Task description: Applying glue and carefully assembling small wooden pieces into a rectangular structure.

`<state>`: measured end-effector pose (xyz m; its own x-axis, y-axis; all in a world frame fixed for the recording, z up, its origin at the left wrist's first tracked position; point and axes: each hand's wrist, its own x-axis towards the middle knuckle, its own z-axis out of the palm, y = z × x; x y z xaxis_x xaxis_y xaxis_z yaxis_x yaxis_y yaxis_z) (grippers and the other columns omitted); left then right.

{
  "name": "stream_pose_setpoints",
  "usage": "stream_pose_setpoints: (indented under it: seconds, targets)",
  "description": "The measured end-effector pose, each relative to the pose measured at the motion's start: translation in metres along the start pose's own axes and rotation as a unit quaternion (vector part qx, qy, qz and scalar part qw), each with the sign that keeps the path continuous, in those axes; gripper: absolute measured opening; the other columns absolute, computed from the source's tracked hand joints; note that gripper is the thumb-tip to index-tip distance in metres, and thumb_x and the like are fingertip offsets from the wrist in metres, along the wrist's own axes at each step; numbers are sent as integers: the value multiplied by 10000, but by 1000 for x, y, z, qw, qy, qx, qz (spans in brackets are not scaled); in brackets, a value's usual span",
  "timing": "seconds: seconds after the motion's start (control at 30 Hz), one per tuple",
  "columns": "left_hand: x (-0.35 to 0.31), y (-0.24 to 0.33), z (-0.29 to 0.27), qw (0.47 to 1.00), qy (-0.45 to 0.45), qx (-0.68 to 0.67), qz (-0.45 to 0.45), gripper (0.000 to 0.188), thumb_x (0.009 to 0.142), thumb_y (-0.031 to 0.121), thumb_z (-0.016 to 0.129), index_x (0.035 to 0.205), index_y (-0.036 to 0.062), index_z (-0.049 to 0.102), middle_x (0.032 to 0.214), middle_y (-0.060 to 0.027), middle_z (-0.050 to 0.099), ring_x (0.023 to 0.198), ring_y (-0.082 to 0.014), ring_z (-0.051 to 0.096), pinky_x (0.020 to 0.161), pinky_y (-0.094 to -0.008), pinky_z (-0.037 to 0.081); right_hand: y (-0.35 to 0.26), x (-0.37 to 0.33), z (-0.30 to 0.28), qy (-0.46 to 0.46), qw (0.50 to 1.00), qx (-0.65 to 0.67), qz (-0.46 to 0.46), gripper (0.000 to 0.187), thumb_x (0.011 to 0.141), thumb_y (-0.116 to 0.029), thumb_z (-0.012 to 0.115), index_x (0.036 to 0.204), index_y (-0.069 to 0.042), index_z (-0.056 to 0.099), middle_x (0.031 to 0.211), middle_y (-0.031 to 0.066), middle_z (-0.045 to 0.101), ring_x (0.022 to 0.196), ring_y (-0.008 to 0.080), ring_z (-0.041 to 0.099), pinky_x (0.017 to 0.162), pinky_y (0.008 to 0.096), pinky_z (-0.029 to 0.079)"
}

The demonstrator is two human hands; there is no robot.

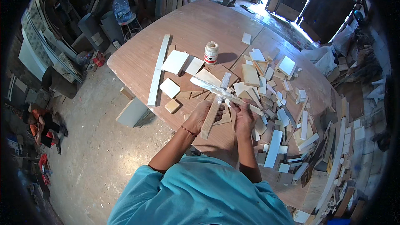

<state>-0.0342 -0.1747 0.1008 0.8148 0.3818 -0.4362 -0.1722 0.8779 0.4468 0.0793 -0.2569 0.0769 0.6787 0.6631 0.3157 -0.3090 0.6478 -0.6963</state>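
My left hand [201,115] is closed around a narrow wooden strip [211,118], which slants up and away over the table. White paste, like glue, shows on the strip's upper part. My right hand [244,117] grips a thin stick [208,86] whose far end is thickly coated in the same white stuff. The stick lies across the strip, pointing up to the left; I cannot tell whether the two are pressed together. Beyond both hands stands an open jar [211,54] with a red and white label and whitish smears at its mouth.
Beneath my hands is a large brown wooden table [183,25]. Many wood offcuts [273,148] are heaped on its right side. A long pale batten [159,71] lies at the left. A water bottle [122,9] stands on a stool. Another person [41,125] sits far left.
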Motion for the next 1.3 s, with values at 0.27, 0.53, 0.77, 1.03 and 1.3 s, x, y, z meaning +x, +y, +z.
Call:
stream_pose_setpoints:
  seconds: [0.27, 0.53, 0.77, 1.03, 1.3]
  targets:
    - [1, 1, -5, 999, 29, 22, 24, 238, 878, 166, 278, 807, 19, 452, 623, -41, 460, 477, -113, 431, 415, -214, 404, -10, 11, -5, 86, 996, -11, -11, 151, 804, -71, 540, 918, 25, 516, 903, 109, 533, 832, 243, 567, 720, 398, 523]
    - [0, 4, -6, 995, 82, 58, 17, 288, 876, 234, 360, 965, -9, 487, 663, -67, 513, 469, -121, 494, 374, -203, 419, -12, -13, 5, -21, 999, -27, -11, 104, 817, -80, 516, 899, -18, 531, 883, 81, 553, 797, 238, 582, 677, 396, 530]
    - [-4, 4, -5, 996, 62, 54, 44, 283, 876, 266, 366, 871, 10, 488, 639, -61, 502, 453, -124, 488, 362, -204, 411, -12, -18, 7, 0, 1000, 3, -3, 125, 821, -74, 505, 926, -14, 535, 866, 97, 570, 797, 244, 585, 684, 399, 524]
    - [0, 1, -3, 997, 38, 26, 63, 237, 890, 188, 333, 888, 0, 476, 652, -73, 507, 469, -144, 508, 411, -214, 461, -17, -20, 17, -25, 998, -48, 14, 124, 828, -94, 505, 903, 4, 511, 872, 95, 540, 808, 239, 578, 708, 396, 521]
    - [7, -1, -29, 995, -69, -39, 55, 252, 884, 202, 362, 920, -20, 478, 749, -125, 551, 528, -170, 547, 432, -238, 476, -9, -17, 22, -64, 997, -39, -28, 101, 809, -78, 526, 889, -15, 517, 892, 124, 533, 872, 258, 560, 742, 421, 510]
